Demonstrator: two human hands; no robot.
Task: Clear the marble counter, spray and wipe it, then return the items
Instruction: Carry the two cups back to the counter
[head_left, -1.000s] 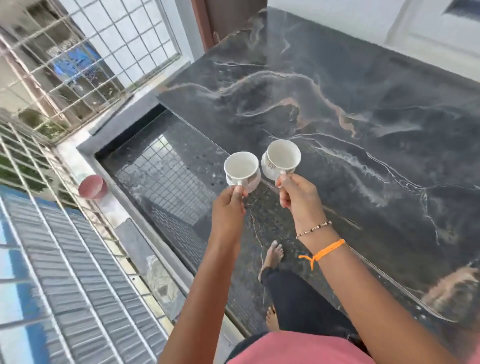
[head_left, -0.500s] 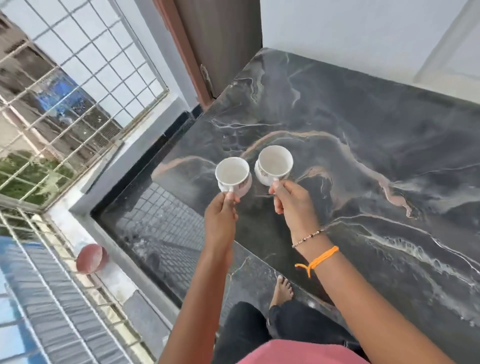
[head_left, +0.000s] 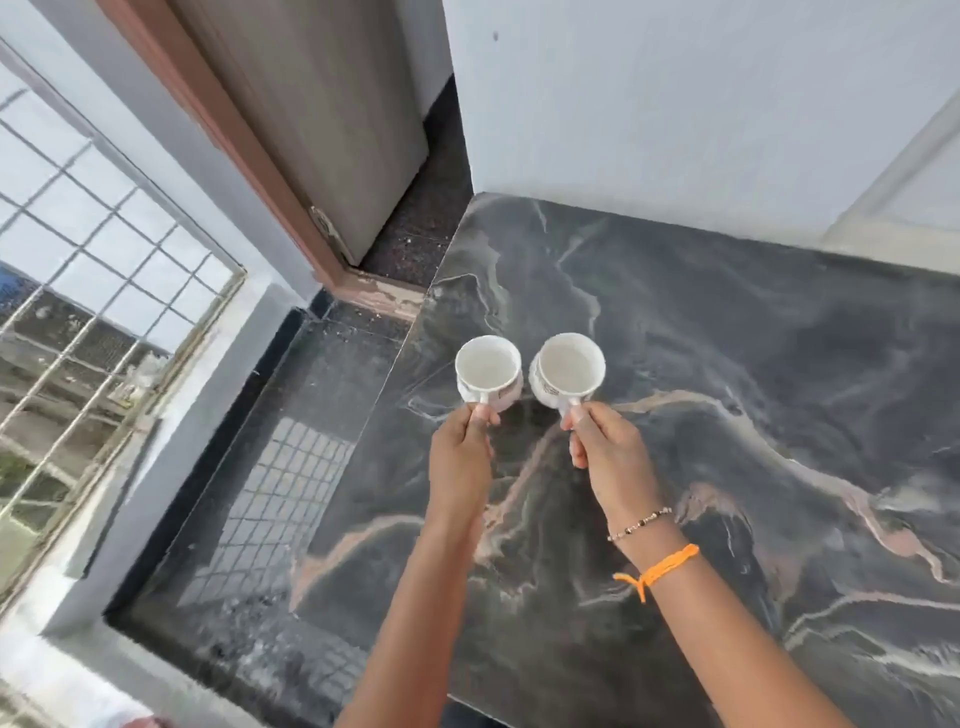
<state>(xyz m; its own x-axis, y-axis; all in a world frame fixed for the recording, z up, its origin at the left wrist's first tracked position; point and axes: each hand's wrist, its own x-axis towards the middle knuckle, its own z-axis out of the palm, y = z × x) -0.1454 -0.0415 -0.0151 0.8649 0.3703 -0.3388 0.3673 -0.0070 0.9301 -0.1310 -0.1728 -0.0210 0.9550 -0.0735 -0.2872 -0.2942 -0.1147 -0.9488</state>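
Two empty white cups are held side by side over the dark marble counter (head_left: 753, 374), near its left edge. My left hand (head_left: 460, 457) pinches the handle of the left cup (head_left: 488, 366). The right cup (head_left: 569, 366) hangs by its handle from my right hand (head_left: 605, 449), whose wrist carries a bead bracelet and an orange thread. Whether the cups touch the counter I cannot tell. No other item shows on the marble.
The counter meets a white wall (head_left: 675, 104) at the back. Left of it lies a lower dark floor (head_left: 291, 467), then a grey ledge and a grilled window (head_left: 93, 270). A brown-framed door (head_left: 322, 119) stands at the back left.
Both hands have carried the cups forward, from over the floor to over the counter's left part near the back corner. The view has tilted up toward the wall.
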